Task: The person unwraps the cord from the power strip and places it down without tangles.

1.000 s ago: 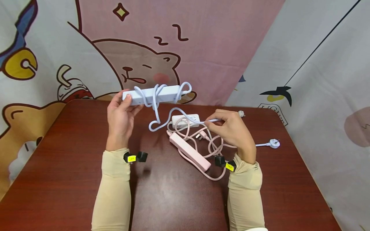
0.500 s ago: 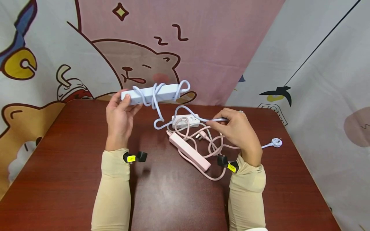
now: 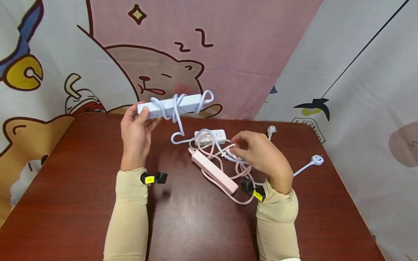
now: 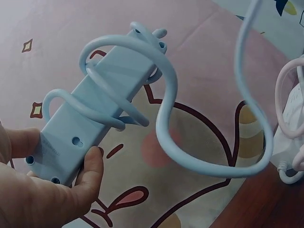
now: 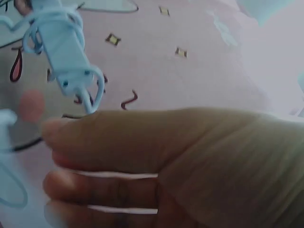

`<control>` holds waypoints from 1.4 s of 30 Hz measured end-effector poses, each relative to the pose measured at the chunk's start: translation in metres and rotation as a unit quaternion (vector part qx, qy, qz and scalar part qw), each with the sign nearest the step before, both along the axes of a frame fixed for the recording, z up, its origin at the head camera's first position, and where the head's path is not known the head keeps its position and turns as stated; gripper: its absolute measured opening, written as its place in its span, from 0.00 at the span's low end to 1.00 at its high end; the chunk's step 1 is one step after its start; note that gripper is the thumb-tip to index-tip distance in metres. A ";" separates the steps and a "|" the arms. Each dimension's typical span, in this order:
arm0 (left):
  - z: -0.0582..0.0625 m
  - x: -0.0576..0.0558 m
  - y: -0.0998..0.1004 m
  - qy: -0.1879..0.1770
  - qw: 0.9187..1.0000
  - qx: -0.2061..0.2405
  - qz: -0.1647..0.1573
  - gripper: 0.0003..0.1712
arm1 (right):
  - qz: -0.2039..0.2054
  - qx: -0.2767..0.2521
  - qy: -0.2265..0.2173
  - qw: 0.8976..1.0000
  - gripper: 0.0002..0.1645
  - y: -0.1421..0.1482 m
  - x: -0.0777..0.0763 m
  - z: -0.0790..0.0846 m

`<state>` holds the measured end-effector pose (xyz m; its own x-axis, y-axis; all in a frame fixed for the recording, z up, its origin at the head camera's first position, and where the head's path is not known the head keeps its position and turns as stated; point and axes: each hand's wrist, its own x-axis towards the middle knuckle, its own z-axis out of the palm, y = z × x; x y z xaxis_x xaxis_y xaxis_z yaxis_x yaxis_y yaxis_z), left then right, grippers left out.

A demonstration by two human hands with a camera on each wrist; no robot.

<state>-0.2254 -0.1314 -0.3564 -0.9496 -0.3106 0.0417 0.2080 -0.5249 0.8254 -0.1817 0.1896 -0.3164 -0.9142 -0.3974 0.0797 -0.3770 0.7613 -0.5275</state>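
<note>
A pale blue power strip [image 3: 189,104] is held up above the table by my left hand [image 3: 137,128], thumb on the near face and fingers behind its left end. Its cord loops several times around the body; keyhole slots mark its underside [image 4: 78,123] in the left wrist view. From there the blue cord [image 3: 177,139] hangs down and runs over the pile to below my right hand [image 3: 264,154]. That hand hovers with thumb and forefinger apart and nothing between them. The cord ends at a round plug [image 3: 316,160] on the right.
On the table [image 3: 183,224] lie a pink power strip [image 3: 213,171] and a white power strip [image 3: 220,135], with tangled pink and white cords. A whitish plug [image 3: 271,130] lies near the back edge. A cartoon-printed curtain [image 3: 241,54] hangs behind.
My right hand first drew the blue cord rightward, then let it go and moved down and left. The cord has dropped onto the pile. My left hand keeps hold of the blue strip, nearly still.
</note>
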 end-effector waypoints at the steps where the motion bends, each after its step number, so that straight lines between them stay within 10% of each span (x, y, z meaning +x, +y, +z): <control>1: 0.000 0.000 0.000 0.001 1.000 -0.002 0.001 0.17 | 0.008 -0.005 0.010 1.000 0.11 -0.003 0.001 0.000; 8: -0.001 -0.002 0.010 0.004 1.000 -0.015 -0.012 0.14 | 0.074 -0.061 0.088 0.991 0.18 -0.044 -0.002 -0.010; 17: -0.002 -0.003 0.022 0.009 0.999 -0.035 -0.030 0.17 | 0.062 -0.068 0.146 0.985 0.20 -0.079 -0.006 -0.028; 42: 0.000 -0.002 0.020 0.014 0.997 -0.072 -0.036 0.18 | 0.067 -0.160 0.285 0.943 0.13 -0.067 -0.006 -0.017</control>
<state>-0.2270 -0.1118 -0.3563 -0.9672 -0.2299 0.1077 0.1978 -0.4163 0.8874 -0.1877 0.1230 -0.3336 -0.6300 -0.3782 0.6783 -0.7501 0.5227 -0.4051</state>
